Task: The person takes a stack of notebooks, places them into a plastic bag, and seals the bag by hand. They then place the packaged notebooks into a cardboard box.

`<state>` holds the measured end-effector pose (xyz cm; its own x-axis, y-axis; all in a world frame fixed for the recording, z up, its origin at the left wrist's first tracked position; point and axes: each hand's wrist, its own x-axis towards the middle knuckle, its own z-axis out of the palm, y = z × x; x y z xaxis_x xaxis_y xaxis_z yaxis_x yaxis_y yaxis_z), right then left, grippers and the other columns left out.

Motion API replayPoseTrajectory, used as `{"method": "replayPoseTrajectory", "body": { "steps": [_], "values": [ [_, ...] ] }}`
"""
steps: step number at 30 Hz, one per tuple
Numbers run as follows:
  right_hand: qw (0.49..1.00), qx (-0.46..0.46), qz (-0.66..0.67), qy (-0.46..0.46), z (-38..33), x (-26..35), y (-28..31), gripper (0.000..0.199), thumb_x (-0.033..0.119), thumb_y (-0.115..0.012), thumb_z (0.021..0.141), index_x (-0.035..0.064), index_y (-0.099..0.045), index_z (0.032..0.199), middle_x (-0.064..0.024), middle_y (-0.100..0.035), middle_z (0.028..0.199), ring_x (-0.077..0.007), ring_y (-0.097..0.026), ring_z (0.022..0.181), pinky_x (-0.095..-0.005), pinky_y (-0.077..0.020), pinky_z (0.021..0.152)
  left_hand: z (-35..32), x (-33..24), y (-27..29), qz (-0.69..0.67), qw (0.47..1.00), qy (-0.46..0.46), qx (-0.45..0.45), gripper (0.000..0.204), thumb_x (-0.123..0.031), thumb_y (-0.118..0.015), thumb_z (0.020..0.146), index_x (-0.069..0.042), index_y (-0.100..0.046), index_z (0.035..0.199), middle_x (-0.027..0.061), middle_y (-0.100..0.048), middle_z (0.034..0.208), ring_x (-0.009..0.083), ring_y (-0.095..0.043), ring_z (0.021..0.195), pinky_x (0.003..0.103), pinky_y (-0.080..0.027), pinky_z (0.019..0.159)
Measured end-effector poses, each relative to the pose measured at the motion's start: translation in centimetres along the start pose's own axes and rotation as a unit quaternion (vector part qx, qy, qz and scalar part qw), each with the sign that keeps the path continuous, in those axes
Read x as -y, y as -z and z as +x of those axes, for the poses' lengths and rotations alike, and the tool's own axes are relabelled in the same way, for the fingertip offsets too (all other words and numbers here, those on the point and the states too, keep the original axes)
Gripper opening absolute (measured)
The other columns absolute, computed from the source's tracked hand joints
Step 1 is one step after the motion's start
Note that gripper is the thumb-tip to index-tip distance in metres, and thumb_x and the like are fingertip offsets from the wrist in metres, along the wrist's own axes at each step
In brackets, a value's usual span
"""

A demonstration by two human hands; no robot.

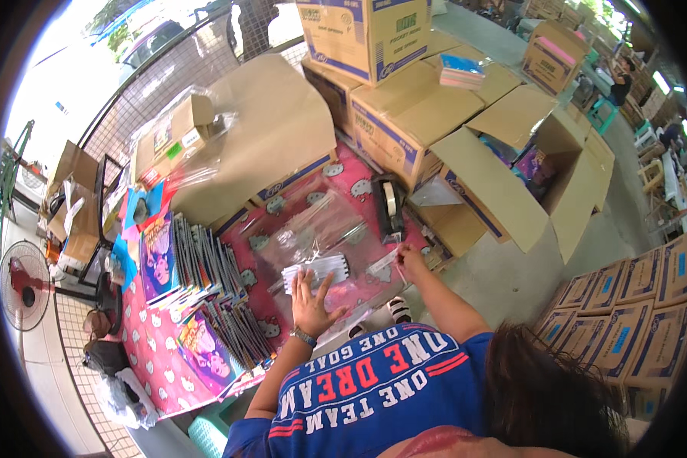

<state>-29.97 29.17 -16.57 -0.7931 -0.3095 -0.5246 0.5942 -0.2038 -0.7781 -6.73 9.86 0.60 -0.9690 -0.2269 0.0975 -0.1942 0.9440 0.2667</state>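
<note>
My left hand (pixel 313 309) lies with fingers spread on a small stack of white pads with dark binding along one edge (pixel 330 267). Clear plastic bags (pixel 309 229) are spread out just beyond the pads. At the table's right edge, my right hand (pixel 412 262) has its fingers pinched together at a pale, see-through strip of tape (pixel 383 261). Right beyond that hand stands a black tape dispenser (pixel 389 210) with a roll in it.
Stacks of notebooks with purple covers (pixel 225 324) fill the left of the pink patterned table (pixel 149 343). Cardboard boxes (pixel 393 126) stand behind, and an open carton (pixel 504 183) at the right. More cartons (pixel 626 328) are stacked at lower right. A fan (pixel 27 286) stands far left.
</note>
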Motion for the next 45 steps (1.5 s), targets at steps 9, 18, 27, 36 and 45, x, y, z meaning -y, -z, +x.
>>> {"method": "replayPoseTrajectory", "body": {
  "steps": [9,18,27,36,45],
  "values": [
    [0.758,0.400,-0.402,0.323,-10.2,9.1,-17.4,0.018,0.021,-0.066,0.079,0.0033,-0.066,0.076,-0.0124,-0.063,0.069,-0.0208,-0.060,0.058,-0.0355,-0.0467,0.053,-0.2,0.4,-1.1,-0.077,0.994,-0.013,-0.070,0.071,-0.052,-0.071,0.068,-0.019,-0.056,0.130,0.0307,-0.034,0.138,0.0442,-0.028,0.134,0.055,-0.022,0.111],
    [0.600,0.238,-0.689,0.330,-10.9,8.0,-18.3,0.028,0.025,-0.071,0.073,0.0038,-0.070,0.090,-0.0192,-0.068,0.079,-0.0357,-0.068,0.076,-0.0457,-0.0539,0.069,0.7,0.5,-1.4,-0.046,0.994,-0.045,-0.089,0.063,-0.053,-0.069,0.069,-0.016,-0.062,0.120,0.0281,-0.040,0.133,0.0416,-0.032,0.132,0.054,-0.024,0.111],
    [0.402,0.293,-0.605,0.622,-11.3,12.8,-22.0,0.022,0.018,-0.068,0.072,0.0152,-0.071,0.094,-0.0074,-0.058,0.118,-0.0276,-0.048,0.119,-0.0551,-0.0377,0.095,0.9,2.6,0.4,0.089,0.985,-0.146,-0.009,0.057,-0.029,-0.072,0.073,-0.023,-0.056,0.127,0.0126,-0.051,0.127,0.0345,-0.036,0.134,0.051,-0.026,0.112],
    [0.670,0.270,-0.454,0.521,-8.6,15.5,-20.2,0.033,0.038,-0.058,0.090,0.0053,-0.061,0.088,-0.0095,-0.065,0.101,-0.0238,-0.062,0.092,-0.0378,-0.0450,0.084,4.6,2.5,8.8,0.037,0.961,-0.273,-0.041,0.013,-0.024,-0.069,0.074,-0.011,-0.069,0.074,0.0070,-0.064,0.111,0.0261,-0.055,0.114,0.041,-0.043,0.097],
    [0.700,0.513,-0.451,0.209,-10.1,12.0,-19.3,0.069,0.059,-0.046,0.092,0.0024,-0.050,0.132,-0.0200,-0.057,0.126,-0.0300,-0.052,0.121,-0.0381,-0.0396,0.100,5.3,14.1,-0.1,-0.514,0.838,0.157,0.090,0.067,-0.057,-0.049,0.091,0.001,-0.057,0.122,0.0216,-0.055,0.125,0.0331,-0.047,0.125,0.039,-0.036,0.105]
  ]
}}
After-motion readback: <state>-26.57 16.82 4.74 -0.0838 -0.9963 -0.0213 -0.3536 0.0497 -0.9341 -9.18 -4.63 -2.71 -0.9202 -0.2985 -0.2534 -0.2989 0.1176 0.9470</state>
